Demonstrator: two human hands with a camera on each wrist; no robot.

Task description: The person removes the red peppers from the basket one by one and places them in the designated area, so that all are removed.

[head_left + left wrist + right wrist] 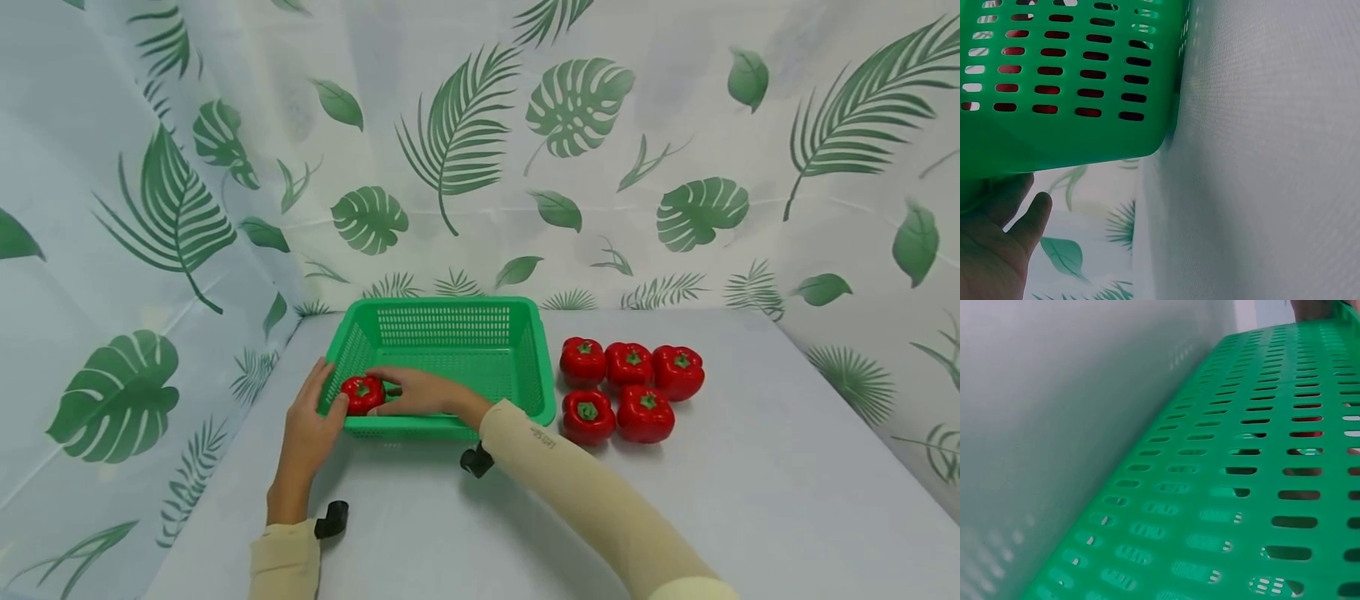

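Note:
A green perforated plastic basket (534, 358) stands on the white table. A red bell pepper (362, 395) sits in its front left corner, stem up. My right hand (420, 392) reaches over the front rim and holds this pepper from its right side, thumb in front and fingers behind. My left hand (309, 425) grips the basket's front left corner, its thumb at the rim beside the pepper. In the left wrist view, fingers of the left hand (997, 244) lie against the rim from outside. The basket wall (1260, 462) hides most of the right hand in the right wrist view.
Right of the basket stand several more red bell peppers (630, 365) in two rows, close together. The white table (750, 467) meets a leaf-print curtain (480, 167) at the back and on both sides. A small black camera (332, 520) sits on the left wrist.

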